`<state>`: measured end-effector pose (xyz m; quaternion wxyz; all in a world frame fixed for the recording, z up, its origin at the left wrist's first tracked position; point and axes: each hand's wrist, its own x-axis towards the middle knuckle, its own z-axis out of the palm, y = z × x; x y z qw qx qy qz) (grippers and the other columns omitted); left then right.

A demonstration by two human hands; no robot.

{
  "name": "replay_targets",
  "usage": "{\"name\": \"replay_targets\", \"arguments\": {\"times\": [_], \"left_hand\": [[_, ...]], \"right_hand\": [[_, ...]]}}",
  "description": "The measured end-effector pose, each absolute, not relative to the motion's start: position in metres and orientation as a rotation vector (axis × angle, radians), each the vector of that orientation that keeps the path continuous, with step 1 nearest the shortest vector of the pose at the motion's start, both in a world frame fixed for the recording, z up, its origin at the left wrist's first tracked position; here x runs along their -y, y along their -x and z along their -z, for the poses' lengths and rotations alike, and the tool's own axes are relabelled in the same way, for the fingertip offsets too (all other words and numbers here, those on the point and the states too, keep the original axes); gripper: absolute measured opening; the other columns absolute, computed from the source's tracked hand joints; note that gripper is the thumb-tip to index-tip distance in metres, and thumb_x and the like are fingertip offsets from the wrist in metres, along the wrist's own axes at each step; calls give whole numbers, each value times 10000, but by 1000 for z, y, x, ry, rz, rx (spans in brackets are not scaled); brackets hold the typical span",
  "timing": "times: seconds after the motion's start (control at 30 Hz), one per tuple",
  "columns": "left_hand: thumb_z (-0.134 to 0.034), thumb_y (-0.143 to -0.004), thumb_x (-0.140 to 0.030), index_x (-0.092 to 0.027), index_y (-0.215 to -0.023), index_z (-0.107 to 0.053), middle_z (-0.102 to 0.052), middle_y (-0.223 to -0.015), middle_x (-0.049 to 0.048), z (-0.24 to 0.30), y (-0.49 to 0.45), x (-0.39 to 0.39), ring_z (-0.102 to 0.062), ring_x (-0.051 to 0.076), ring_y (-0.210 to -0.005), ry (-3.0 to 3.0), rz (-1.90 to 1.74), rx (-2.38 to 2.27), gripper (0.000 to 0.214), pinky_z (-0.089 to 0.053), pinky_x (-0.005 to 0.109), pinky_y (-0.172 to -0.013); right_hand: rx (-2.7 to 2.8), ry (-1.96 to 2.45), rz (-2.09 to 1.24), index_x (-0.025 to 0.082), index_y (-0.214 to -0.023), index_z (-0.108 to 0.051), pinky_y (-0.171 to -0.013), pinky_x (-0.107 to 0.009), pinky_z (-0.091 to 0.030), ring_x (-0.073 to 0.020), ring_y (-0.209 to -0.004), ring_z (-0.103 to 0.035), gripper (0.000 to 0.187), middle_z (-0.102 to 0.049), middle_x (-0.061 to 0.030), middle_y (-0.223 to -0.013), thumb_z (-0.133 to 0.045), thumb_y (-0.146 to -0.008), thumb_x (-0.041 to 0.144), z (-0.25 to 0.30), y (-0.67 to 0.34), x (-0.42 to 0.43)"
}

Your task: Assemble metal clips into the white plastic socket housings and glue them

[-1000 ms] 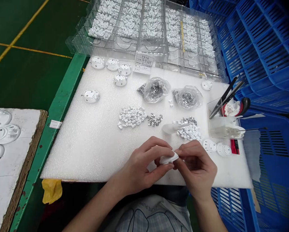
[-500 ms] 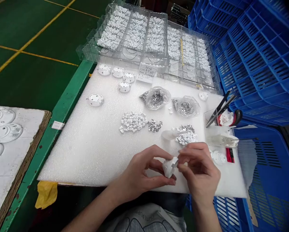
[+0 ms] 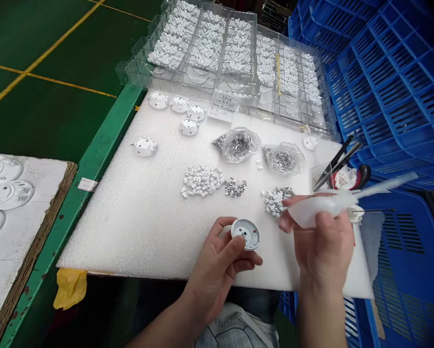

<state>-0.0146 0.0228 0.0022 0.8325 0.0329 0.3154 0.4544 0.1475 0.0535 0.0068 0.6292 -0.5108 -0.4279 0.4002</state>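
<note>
My left hand [image 3: 222, 256] pinches a round white plastic housing [image 3: 251, 233] by its edge, the hollow side with small holes facing up. In my right hand [image 3: 321, 241] is a translucent squeeze bottle [image 3: 311, 211], its long thin nozzle pointing to the upper right. Just beyond the right hand lies a pile of small white pieces [image 3: 274, 202], partly covered by its fingers. A larger heap of white pieces [image 3: 202, 181] sits left of a small pile of metal bits [image 3: 234, 187] on the white foam sheet [image 3: 137, 217].
Two open plastic bags [image 3: 241, 145] of metal bits stand behind the piles. Several finished-looking white housings [image 3: 188, 126] are at the back left. Clear trays [image 3: 202, 77] of white pieces line the far edge. Scissors [image 3: 335, 164] and blue crates [image 3: 391, 96] are on the right.
My right hand has left the housing and picked up the squeeze bottle from the foam. The housing in my left hand has turned so its hollow side shows.
</note>
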Motion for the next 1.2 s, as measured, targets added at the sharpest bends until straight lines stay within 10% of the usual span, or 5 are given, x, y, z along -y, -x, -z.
{"name": "replay_targets", "arguments": {"times": [0.23,1.2], "left_hand": [[-908,-781,-422,-190,-1032,-540,-636,-811,-75,-5,12,-26,-650,32,-600,-71,-982,-707,503,-511,122,-602],[-891,-803,-417,-187,-1026,-557,-716,-868,-20,-2,7,-23,-752,117,-787,-122,-1034,-722,463,-582,153,-690]], "right_hand": [[708,1067,-1020,218,-797,-612,-428,-272,-207,-59,-456,-253,421,-450,54,-681,-763,-798,611,-21,-150,-76],[1199,1114,-434,205,-532,-302,-494,-293,-184,-79,-476,-253,544,-207,61,-557,-638,-931,358,16,-136,-58]]}}
